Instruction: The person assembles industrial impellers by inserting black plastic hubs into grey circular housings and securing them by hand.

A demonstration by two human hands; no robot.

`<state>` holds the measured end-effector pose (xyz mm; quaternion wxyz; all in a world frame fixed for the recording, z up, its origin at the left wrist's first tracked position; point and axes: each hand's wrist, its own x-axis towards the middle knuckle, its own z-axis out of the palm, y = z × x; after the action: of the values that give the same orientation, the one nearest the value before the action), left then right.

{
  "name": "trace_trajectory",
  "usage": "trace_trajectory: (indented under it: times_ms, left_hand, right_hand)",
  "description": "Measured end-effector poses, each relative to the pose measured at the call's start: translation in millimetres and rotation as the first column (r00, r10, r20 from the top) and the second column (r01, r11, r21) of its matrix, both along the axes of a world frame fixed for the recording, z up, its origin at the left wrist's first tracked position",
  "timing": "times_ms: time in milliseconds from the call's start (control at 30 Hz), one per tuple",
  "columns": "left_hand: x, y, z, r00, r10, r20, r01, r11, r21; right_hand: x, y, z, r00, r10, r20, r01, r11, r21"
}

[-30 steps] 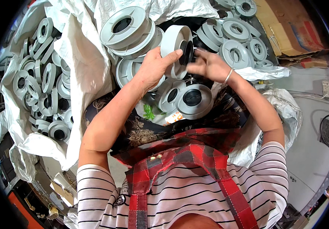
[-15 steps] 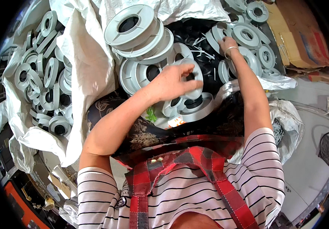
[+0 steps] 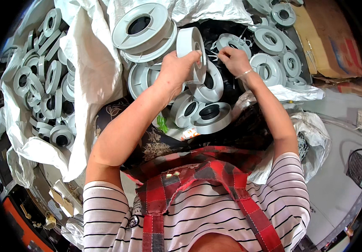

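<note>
My left hand (image 3: 176, 70) grips a light-grey plastic flanged ring (image 3: 186, 42), its thumb by the central hole and the other fingers mostly hidden. This ring is tilted up on its edge. To the right, my right hand (image 3: 235, 62) is closed in a pinch beside small white plastic sticks (image 3: 213, 55); whether one is between its fingertips I cannot make out. Just beyond that hand lies another grey ring (image 3: 231, 41). Below the held ring are a grey ring with an open centre (image 3: 216, 89) and one with a black centre (image 3: 221, 122).
Stacked grey rings (image 3: 158, 33) stand at the far left of my hands. A white woven sack (image 3: 90, 80) borders more rings (image 3: 55, 77) on the left. More rings (image 3: 269, 40) lie at the right, beside cardboard (image 3: 328, 38). Black parts fill the middle.
My left hand has closed on a ring and raised it upright. My right hand has drawn back leftward from the right-hand rings to the white sticks. The stack has one fewer ring showing.
</note>
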<state>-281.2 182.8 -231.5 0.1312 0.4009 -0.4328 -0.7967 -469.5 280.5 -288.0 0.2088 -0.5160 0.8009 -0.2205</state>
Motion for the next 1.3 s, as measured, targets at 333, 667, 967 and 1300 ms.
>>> trace_trajectory:
  times_ms: [333,667,967,1300]
  left_hand:
    - [8,1,0,1.000,-0.003,0.007,0.004,0.990,-0.139]
    - [4,1,0,0.999,-0.029,0.014,0.032,0.968,-0.250]
    - [7,3,5,0.947,-0.090,-0.309,0.160,0.965,0.207]
    - [21,1,23,0.885,-0.183,-0.428,0.267,0.953,0.146]
  right_hand:
    - [-41,-15,-75,0.778,0.216,-0.590,-0.053,0.958,0.281]
    - [-32,-24,-44,0.749,0.007,-0.663,0.054,0.996,0.071]
    - [31,8,62,0.988,-0.045,0.147,0.088,0.949,-0.302]
    - [37,24,103,0.993,-0.077,0.094,0.097,0.968,-0.231]
